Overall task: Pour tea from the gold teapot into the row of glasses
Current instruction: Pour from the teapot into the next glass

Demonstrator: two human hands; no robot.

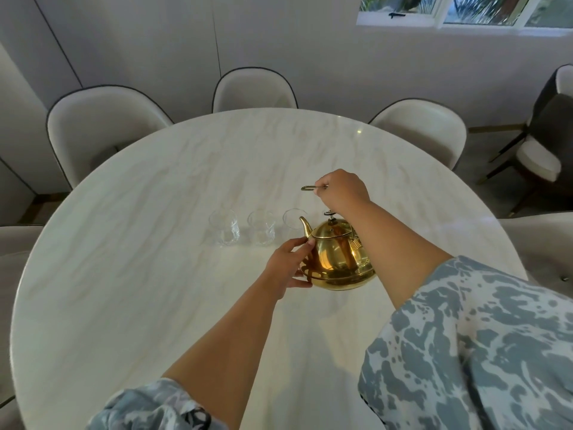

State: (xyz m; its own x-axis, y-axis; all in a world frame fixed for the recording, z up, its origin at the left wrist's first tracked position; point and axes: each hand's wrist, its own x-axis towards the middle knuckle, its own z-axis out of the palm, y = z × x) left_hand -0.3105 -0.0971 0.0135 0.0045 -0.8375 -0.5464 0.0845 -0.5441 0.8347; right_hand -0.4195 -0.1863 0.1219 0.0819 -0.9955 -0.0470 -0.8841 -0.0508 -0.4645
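Note:
A shiny gold teapot (336, 259) stands upright on the white marble table (155, 274), spout pointing left toward the glasses. My right hand (342, 190) is above it, closed on the teapot's raised thin metal handle (308, 188). Against the teapot's left side, below the spout, rests my left hand (290, 263) with fingers spread on the body. A row of clear glasses stands just behind and left of the pot: one at the left (224, 228), one in the middle (261, 228), one by the spout (293, 221). My right forearm hides whatever is further right.
Several cream upholstered chairs ring the round table, among them one at the far side (254, 91) and one at the far right (424, 128). A dark chair (545, 144) stands off to the right by the wall. Windows are at the top right.

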